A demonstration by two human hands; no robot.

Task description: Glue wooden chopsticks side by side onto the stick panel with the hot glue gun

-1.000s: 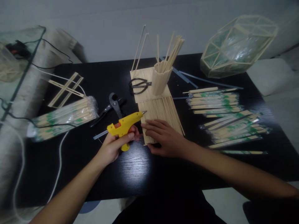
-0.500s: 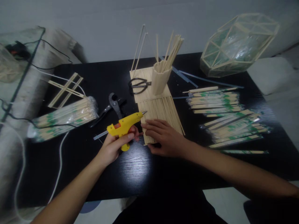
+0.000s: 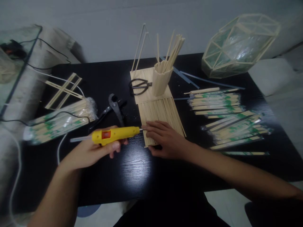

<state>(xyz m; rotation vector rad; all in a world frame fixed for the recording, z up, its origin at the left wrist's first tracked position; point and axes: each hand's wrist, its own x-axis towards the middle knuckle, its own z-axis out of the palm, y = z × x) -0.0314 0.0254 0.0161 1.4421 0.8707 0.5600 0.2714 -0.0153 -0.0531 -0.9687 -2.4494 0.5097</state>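
My left hand (image 3: 94, 151) is wrapped round the grip of a yellow glue gun (image 3: 115, 134), with a clear glue stick (image 3: 80, 139) poking from its back. The gun's metal nozzle points right, at the left edge of a flat row of thin wooden sticks (image 3: 156, 110). Spread over the near end of that row lies my right hand (image 3: 165, 138), fingers extended and pressing flat. Beyond the row is a wooden stick panel (image 3: 142, 74), bearing a stick-built holder (image 3: 162, 82) full of loose sticks and a pair of black-handled scissors (image 3: 138, 87).
Black pliers (image 3: 115, 105) lie left of the row. Wrapped chopstick bundles lie at left (image 3: 63, 123) and right (image 3: 217, 102). A small wooden frame (image 3: 63, 91), spare glue sticks (image 3: 184, 77), a geometric glass-like container (image 3: 239, 47) and a white cord (image 3: 59, 148) are around.
My left hand has drawn the glue gun left and toward me, turning it from tilted up to nearly level. My right hand stays on the sticks.
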